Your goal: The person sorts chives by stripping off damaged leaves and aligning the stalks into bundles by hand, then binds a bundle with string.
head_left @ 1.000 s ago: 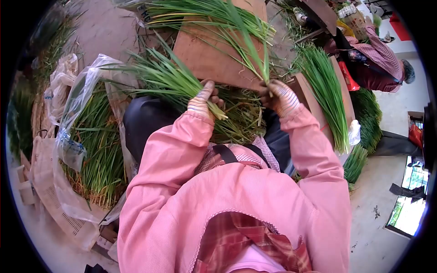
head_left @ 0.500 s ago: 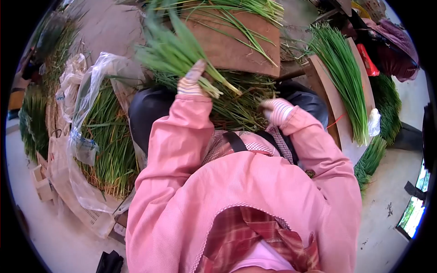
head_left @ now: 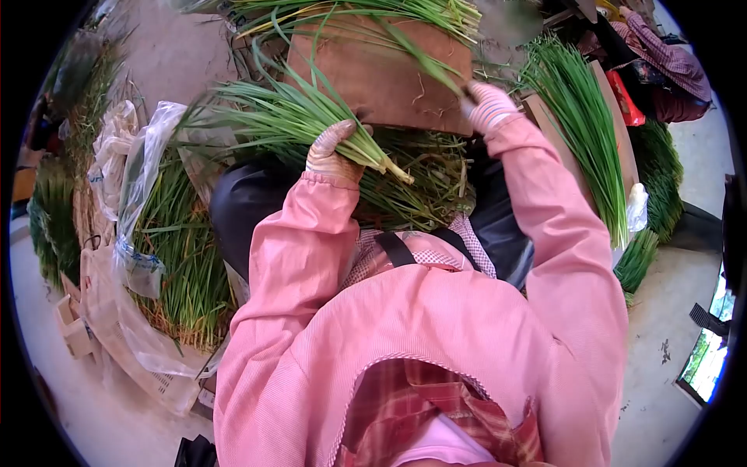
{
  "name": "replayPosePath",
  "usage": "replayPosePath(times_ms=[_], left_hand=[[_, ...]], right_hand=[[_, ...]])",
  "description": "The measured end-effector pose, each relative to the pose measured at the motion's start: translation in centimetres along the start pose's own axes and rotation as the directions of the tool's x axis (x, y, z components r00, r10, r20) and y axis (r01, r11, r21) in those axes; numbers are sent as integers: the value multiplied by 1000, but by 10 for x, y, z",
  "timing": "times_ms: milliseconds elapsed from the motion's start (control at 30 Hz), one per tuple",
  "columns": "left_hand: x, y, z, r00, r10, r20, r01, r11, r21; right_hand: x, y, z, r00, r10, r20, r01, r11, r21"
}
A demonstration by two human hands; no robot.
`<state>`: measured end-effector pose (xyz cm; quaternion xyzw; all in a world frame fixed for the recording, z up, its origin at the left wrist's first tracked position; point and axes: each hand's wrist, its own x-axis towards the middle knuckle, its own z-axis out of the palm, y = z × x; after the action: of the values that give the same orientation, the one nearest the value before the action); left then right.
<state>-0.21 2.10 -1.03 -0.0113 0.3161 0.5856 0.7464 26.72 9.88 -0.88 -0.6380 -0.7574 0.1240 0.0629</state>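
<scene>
My left hand, in a striped glove, is closed around a bunch of green chives. Their pale root ends point right and their long leaves fan out to the left. At the right edge of a brown board, my gloved right hand pinches the pale end of a few chive stalks. More loose chives lie along the board's far edge. Below my hands, a heap of trimmed leaves and stalks lies between my knees.
A thick bundle of chives rests on a curved board to the right. Further chives fill a plastic-lined container on the left, beside clear plastic. Another person's checked sleeve shows at the upper right, near a red bag.
My right hand has moved up from above my lap to the board's edge and taken hold of stalks there. The bunch in my left hand has swung lower and flatter to the left.
</scene>
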Motion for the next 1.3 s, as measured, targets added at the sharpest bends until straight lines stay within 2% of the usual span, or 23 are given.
replayPosePath(times_ms=[33, 67, 100, 167, 200, 233, 267, 333, 367, 400, 433, 500, 567, 600, 633, 733, 767, 833, 867, 967, 1100, 1200, 1300], left_hand=[[2, -3, 0, 1000, 0, -7, 0, 1000, -8], [7, -5, -3, 1000, -12, 18, 12, 1000, -9], [9, -7, -7, 999, -27, 37, 27, 1000, -6], [10, -10, -10, 987, -91, 135, 86, 995, 42], [13, -13, -13, 985, -129, 117, 125, 991, 38], [15, -16, -14, 981, -167, 102, 164, 986, 35], [15, -20, -14, 980, -192, 46, 191, 981, 22], [15, -25, -11, 981, -196, -6, 196, 979, 48], [13, -26, -11, 978, -196, -66, 201, 976, 80], [8, -25, -8, 971, -228, -73, 233, 970, 73], [6, -28, -8, 969, -235, -76, 241, 967, 79], [6, -33, -5, 982, -152, -113, 172, 965, 198], [13, -41, -11, 981, -149, -121, 174, 959, 226], [11, -42, -10, 986, -130, -100, 151, 959, 238], [10, -43, -11, 991, -111, -80, 127, 960, 251], [13, -39, -13, 986, -105, -129, 140, 942, 305], [15, -37, -14, 983, -103, -152, 148, 932, 331], [16, -34, -12, 984, -83, -155, 131, 933, 335], [16, -31, -11, 980, -22, -196, 92, 931, 353], [8, -14, 7, 948, 155, -278, -27, 910, 414], [26, 7, 0, 960, 191, -206, -98, 914, 394], [34, -1, -12, 978, 127, -167, -52, 917, 395], [34, -26, -24, 993, 4, -118, 40, 928, 370]], right_hand=[[2, 5, -6, 985, -24, -171, 43, 993, 110], [4, 11, -17, 975, 172, -143, -52, 797, 602], [3, 4, -37, 943, 334, -8, -121, 363, 924], [-13, -4, -56, 909, 414, -47, -74, 270, 960], [-16, 9, -43, 867, 496, 52, -186, 223, 957], [-26, 10, -29, 870, 395, 296, -442, 357, 823], [-39, 15, -18, 781, 328, 532, -621, 499, 604], [-70, -30, -14, 772, 294, 563, -634, 286, 719], [-73, -39, -6, 811, 241, 533, -584, 265, 767], [-76, -52, -6, 863, 139, 485, -501, 343, 794], [-82, -75, -7, 867, 181, 464, -498, 352, 792], [-82, -79, 8, 866, 69, 494, -454, 521, 723], [-82, -86, 25, 957, -18, 290, -184, 737, 650], [-83, -95, 24, 942, -1, 337, -231, 725, 649], [-82, -97, 30, 920, -66, 387, -285, 566, 774], [-78, -101, 38, 911, 41, 409, -402, 301, 865], [-75, -98, 41, 910, 40, 412, -404, 299, 864], [-68, -94, 41, 941, 45, 335, -263, 722, 640], [-67, -89, 37, 958, 20, 288, -165, 857, 488], [-58, -92, 20, 965, -8, 262, -41, 982, 183], [-52, -57, 13, 948, 119, 296, -114, 993, -36], [-47, -24, -3, 977, 144, 160, -160, 983, 93], [-47, -22, -6, 974, 210, 80, -216, 775, 594]])
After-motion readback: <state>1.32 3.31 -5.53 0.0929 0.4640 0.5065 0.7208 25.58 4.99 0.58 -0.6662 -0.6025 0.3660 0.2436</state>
